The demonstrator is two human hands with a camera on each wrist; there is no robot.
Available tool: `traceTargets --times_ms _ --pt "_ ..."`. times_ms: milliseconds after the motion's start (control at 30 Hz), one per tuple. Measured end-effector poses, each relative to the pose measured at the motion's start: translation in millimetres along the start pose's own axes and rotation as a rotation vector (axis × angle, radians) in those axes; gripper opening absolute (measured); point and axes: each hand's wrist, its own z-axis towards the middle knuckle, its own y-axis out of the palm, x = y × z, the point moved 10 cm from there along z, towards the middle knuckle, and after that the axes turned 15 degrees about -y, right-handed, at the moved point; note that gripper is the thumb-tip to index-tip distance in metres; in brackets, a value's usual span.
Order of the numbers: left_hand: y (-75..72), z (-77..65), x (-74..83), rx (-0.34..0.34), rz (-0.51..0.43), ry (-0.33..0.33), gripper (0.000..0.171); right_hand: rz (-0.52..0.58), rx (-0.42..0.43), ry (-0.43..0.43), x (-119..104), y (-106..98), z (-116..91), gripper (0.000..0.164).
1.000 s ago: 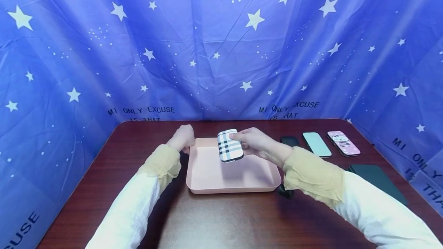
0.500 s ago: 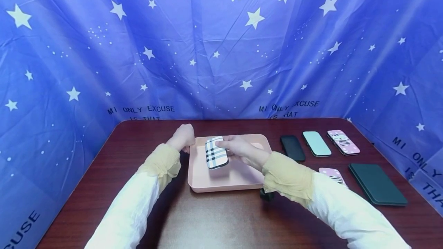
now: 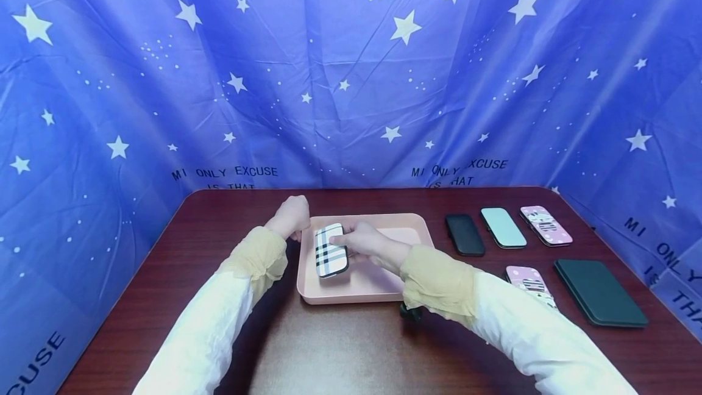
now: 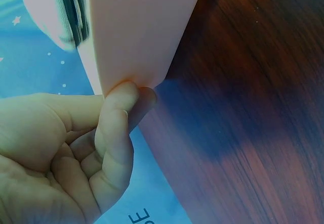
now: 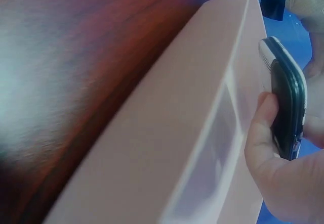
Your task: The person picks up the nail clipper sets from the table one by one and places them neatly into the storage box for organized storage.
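Observation:
My right hand [image 3: 366,241] grips a white, black and blue plaid case [image 3: 331,256] with rounded corners, the thumb on its plaid face. It is held tilted over the left part of a shallow pink tray [image 3: 378,280]. In the right wrist view the case [image 5: 287,100] shows its dark edge between thumb and fingers. At the tray's far left corner is my left hand [image 3: 292,215]. The left wrist view shows that hand [image 4: 96,148] pinching the tray wall [image 4: 136,37] between thumb and curled fingers.
Right of the tray lie a black case [image 3: 465,235], a mint case [image 3: 503,228] and a pink patterned case [image 3: 546,225]. Nearer are another pink case [image 3: 529,282], partly behind the right sleeve, and a dark green flat case [image 3: 600,293]. A starry blue curtain [image 3: 351,78] hangs behind the table.
My right hand has carried the plaid case leftward and lower over the tray. The black case and nearer pink case have come into view from behind that arm. My left hand stays at the tray corner.

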Motion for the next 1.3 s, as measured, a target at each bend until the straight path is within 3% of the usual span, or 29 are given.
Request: traceTargets --times_ms 267,467,967,1300 --pt "2.6 2.3 1.9 -0.009 0.017 0.022 0.02 -0.051 -0.021 -0.021 0 17 11 0.027" --pt "3.9 6.3 1.8 -0.005 0.024 0.02 0.025 -0.091 -0.025 0.023 7 25 10 0.027" --pt "3.2 6.9 1.3 -0.009 0.018 -0.018 0.018 -0.125 -0.022 -0.003 7 27 14 0.025" --pt "1.3 2.7 2.1 -0.008 0.013 -0.024 0.017 -0.257 -0.015 -0.031 2 20 10 0.031"
